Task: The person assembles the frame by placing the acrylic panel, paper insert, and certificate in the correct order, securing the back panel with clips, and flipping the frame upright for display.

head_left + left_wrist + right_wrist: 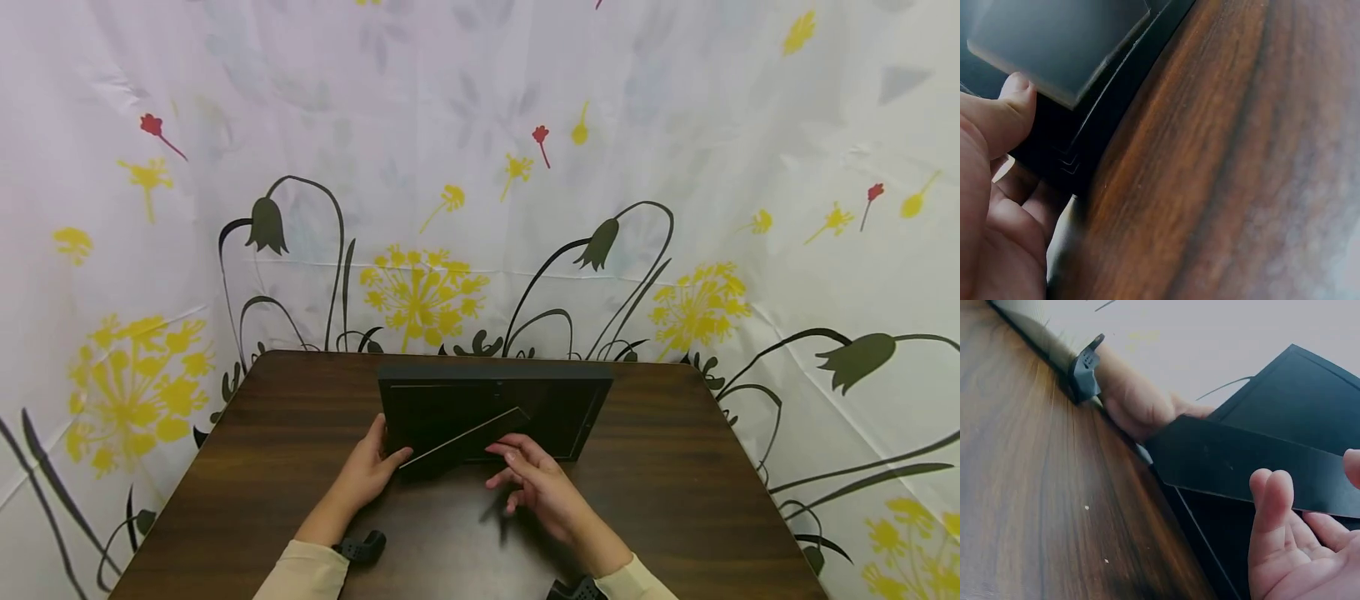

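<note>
A black picture frame (555, 417) stands on its long edge on the table, its back facing me. Across the back slants its flat support leg (1222, 456), which shows a pale edge in the head view. My left hand (367, 471) grips the frame's left side; in the left wrist view the thumb (1019, 103) lies at the leg's end and the other fingers reach behind the frame. My right hand (543, 492) is at the leg's other part, fingers loosely bent. One fingertip appears to touch the leg's lower edge in the right wrist view; firm contact is unclear.
The dark wooden table (675, 500) spreads around the frame. Behind and at both sides hangs a white curtain (450, 125) printed with flowers. Black camera bands sit on the left wrist (363, 547) and the right wrist (576, 587).
</note>
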`<state>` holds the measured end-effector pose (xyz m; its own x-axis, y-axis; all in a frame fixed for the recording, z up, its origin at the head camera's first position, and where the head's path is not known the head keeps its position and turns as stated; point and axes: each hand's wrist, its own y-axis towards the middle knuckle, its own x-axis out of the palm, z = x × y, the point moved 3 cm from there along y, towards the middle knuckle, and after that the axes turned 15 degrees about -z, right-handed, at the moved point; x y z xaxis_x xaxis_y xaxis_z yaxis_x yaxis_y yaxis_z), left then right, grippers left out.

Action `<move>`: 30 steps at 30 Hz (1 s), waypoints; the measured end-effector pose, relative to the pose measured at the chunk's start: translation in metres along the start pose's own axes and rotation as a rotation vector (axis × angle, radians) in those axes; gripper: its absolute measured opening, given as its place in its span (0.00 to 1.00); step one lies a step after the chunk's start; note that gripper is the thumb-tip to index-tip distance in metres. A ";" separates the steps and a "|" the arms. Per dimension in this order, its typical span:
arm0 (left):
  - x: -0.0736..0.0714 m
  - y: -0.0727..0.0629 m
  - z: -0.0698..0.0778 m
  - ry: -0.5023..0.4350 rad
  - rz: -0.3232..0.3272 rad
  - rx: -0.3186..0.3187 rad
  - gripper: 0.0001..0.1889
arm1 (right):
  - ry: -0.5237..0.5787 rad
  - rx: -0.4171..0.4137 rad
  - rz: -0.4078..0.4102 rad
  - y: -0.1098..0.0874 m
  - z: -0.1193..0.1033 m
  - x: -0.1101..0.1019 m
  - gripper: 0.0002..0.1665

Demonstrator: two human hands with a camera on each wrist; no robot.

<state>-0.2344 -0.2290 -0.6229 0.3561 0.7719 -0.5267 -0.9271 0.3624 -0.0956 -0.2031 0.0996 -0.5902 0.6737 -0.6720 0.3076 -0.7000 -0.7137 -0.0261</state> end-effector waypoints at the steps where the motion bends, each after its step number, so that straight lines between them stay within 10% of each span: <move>1: 0.000 0.000 0.000 -0.006 -0.005 -0.003 0.51 | -0.006 0.001 0.005 -0.001 0.001 0.000 0.24; 11: 0.002 0.001 0.000 -0.061 -0.006 0.056 0.51 | -0.084 -0.006 -0.023 -0.025 0.004 -0.002 0.03; 19: 0.001 -0.001 -0.001 -0.112 0.043 0.255 0.40 | -0.103 0.010 -0.025 -0.033 0.008 0.005 0.04; 30: -0.010 -0.007 0.016 -0.058 0.093 0.316 0.17 | -0.137 0.031 -0.049 -0.038 0.015 0.006 0.06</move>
<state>-0.2297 -0.2312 -0.6036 0.2858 0.8345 -0.4711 -0.8772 0.4257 0.2219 -0.1686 0.1201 -0.6012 0.7343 -0.6555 0.1764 -0.6593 -0.7505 -0.0442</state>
